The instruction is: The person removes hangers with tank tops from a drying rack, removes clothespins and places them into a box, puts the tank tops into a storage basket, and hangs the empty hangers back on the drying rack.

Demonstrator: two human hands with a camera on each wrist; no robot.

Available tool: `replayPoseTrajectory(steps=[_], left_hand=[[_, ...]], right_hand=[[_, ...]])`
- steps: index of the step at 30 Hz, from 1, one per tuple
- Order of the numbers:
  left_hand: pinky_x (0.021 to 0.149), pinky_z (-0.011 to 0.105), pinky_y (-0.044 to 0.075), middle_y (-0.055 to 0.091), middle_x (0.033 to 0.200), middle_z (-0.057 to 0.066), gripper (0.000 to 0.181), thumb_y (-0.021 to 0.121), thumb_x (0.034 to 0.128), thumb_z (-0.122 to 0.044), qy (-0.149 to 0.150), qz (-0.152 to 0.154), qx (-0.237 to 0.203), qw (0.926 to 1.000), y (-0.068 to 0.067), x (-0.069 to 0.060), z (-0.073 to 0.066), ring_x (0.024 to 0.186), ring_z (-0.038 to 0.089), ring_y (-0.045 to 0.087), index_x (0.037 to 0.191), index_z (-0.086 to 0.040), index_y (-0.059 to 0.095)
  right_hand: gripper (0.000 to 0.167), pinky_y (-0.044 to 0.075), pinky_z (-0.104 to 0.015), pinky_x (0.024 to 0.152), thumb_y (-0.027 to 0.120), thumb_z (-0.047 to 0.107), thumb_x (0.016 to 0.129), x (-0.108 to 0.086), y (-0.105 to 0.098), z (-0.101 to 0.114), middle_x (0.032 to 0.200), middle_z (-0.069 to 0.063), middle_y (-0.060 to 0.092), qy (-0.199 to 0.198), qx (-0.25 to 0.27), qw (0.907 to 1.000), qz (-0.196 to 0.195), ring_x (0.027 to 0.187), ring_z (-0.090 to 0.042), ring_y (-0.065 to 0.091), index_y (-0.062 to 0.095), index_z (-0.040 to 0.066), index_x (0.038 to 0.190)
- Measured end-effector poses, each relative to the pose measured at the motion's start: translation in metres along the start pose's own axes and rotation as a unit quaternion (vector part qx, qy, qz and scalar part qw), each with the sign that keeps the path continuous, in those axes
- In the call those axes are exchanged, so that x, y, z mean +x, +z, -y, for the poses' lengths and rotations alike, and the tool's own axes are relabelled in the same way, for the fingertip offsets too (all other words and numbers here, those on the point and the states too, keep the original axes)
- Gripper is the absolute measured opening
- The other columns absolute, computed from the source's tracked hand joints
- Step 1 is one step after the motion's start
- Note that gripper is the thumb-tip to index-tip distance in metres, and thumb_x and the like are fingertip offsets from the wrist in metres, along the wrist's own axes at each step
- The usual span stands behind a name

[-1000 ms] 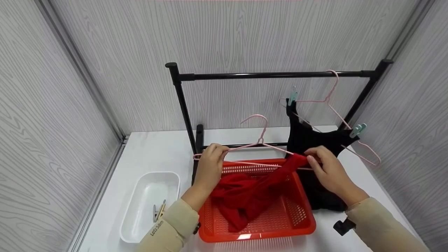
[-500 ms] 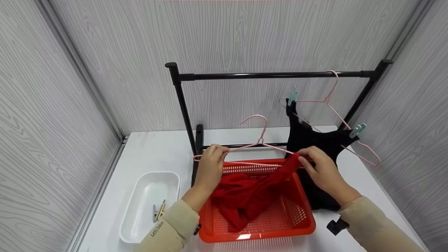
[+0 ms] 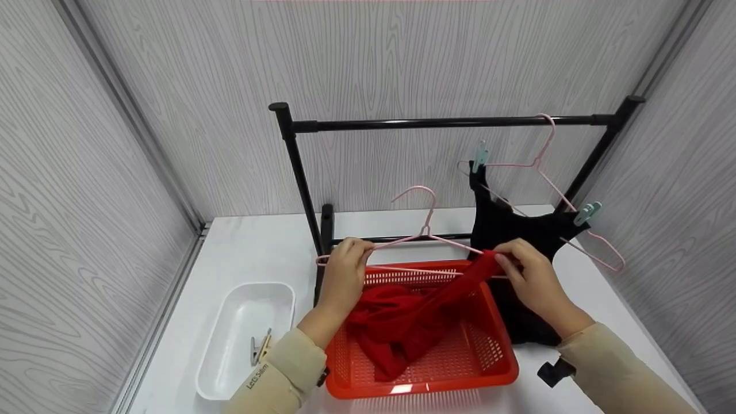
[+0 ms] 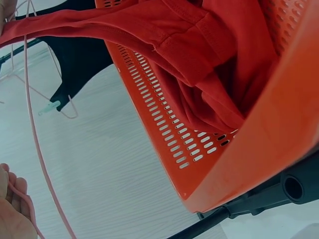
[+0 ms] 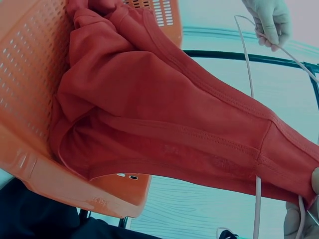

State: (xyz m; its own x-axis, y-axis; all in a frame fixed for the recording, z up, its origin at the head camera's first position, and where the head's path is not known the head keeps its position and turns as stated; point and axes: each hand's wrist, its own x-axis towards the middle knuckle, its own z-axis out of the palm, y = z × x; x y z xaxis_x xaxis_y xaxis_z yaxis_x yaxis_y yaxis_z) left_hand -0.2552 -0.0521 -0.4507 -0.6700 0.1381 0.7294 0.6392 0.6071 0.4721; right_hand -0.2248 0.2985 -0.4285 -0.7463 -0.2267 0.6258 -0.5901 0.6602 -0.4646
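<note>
A pink wire hanger [image 3: 454,244] is held above the red basket in the head view. My left hand [image 3: 345,276] pinches its left arm. Near the opposite end, my right hand [image 3: 532,282] pinches a strap of a red garment [image 3: 402,325], which is looped over the hanger wire. The rest of this garment droops, crumpled, into the basket [image 3: 425,388]. In the right wrist view the garment's strap [image 5: 219,139] is stretched taut toward my right fingers, and the wire passes through it. The left wrist view shows part of my left hand [image 4: 15,214] on the wire.
Behind the basket stands a black rack [image 3: 425,123]. From its rail hangs another pink hanger [image 3: 555,183] with a black garment [image 3: 517,230] fixed by teal clothespins [image 3: 480,158]. At left, a white tray [image 3: 215,345] holds a few clothespins [image 3: 261,348].
My right hand has shifted a little to the left along the hanger with the red strap. The hanger has moved very slightly left; my left hand keeps its hold.
</note>
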Motion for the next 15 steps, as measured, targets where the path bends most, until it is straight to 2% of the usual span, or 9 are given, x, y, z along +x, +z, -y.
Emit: replayPoseTrajectory(steps=[8, 15], left_hand=[[0.084, 0.036, 0.052, 0.065, 0.095, 0.004, 0.011, 0.063, 0.098, -0.012, -0.006, 0.0, -0.006, 1.0, -0.003, -0.002, 0.006, 0.092, 0.023, 0.064, 0.101, -0.007, 0.072], [0.085, 0.037, 0.053, 0.065, 0.096, 0.005, 0.009, 0.064, 0.0974, -0.01, 0.0, -0.004, -0.009, 1.0, -0.005, -0.004, 0.012, 0.093, 0.024, 0.065, 0.101, -0.005, 0.071]], right_hand=[[0.011, 0.046, -0.01, 0.069, 0.063, -0.005, 0.094, 0.0, -0.004, -0.005, 0.094, -0.002, 0.064, 0.027, 0.01, 0.9988, -0.041, 0.08, -0.007, 0.058, 0.069, 0.003, 0.099], [0.008, 0.046, -0.009, 0.073, 0.062, -0.004, 0.095, -0.002, -0.005, -0.007, 0.094, -0.009, 0.064, 0.031, 0.015, 0.997, -0.069, 0.082, -0.004, 0.059, 0.068, -0.001, 0.099]])
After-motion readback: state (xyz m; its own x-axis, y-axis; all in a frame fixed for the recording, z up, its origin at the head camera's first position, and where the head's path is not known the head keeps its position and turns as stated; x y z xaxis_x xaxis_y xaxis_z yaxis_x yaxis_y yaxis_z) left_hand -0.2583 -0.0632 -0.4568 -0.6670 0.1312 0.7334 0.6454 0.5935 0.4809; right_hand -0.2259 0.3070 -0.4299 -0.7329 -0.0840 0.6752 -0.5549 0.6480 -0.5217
